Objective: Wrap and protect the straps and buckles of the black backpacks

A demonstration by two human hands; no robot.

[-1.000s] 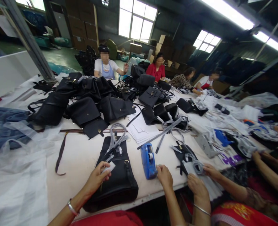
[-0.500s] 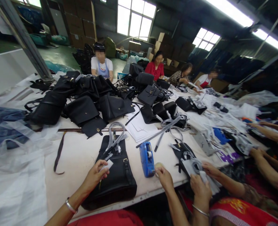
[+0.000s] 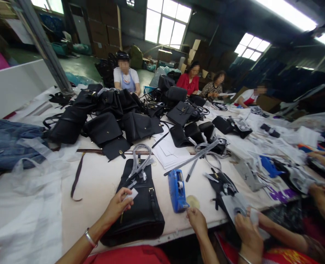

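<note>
A black leather bag (image 3: 139,205) lies flat at the table's near edge, with straps wrapped in grey-white material (image 3: 140,165) at its top. Over its left side my left hand (image 3: 120,203) pinches a small white piece (image 3: 132,195). The blue tape dispenser (image 3: 177,190) stands to the right of the bag. My right hand (image 3: 197,219) is at the dispenser's near end, its fingertips pressed together there; whether tape is between them is too small to tell. A pale tape roll (image 3: 192,201) lies just behind that hand.
Black bags (image 3: 104,132) are heaped across the table (image 3: 91,179), beside white paper sheets (image 3: 169,148). A neighbour's hands (image 3: 247,227) work on another bag close on the right. A dark strap (image 3: 76,179) and clear plastic lie left. Several people sit opposite.
The view has shifted, so most things appear further right. My right hand stays at the dispenser's near end, and the tape roll behind it shows more. My left hand still holds the white piece.
</note>
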